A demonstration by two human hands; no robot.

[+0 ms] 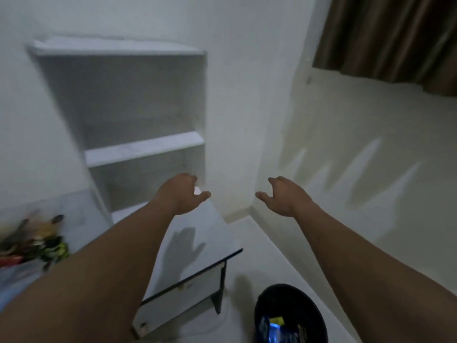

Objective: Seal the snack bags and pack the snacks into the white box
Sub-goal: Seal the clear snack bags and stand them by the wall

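Note:
Both my arms reach forward into open air. My left hand (181,194) hovers above the far corner of the white table (207,233), fingers loosely curled and apart, holding nothing. My right hand (284,196) hangs past the table's right edge, over the floor, also holding nothing, with thumb and fingers spread. A blurred heap of colourful snack bags (32,243) lies on the table at the far left, well away from both hands. No white box is in view.
A white shelf unit (138,144) with bare shelves stands at the back of the table against the wall. A black bin (289,315) with wrappers inside sits on the floor at lower right. A brown curtain (390,38) hangs at the upper right.

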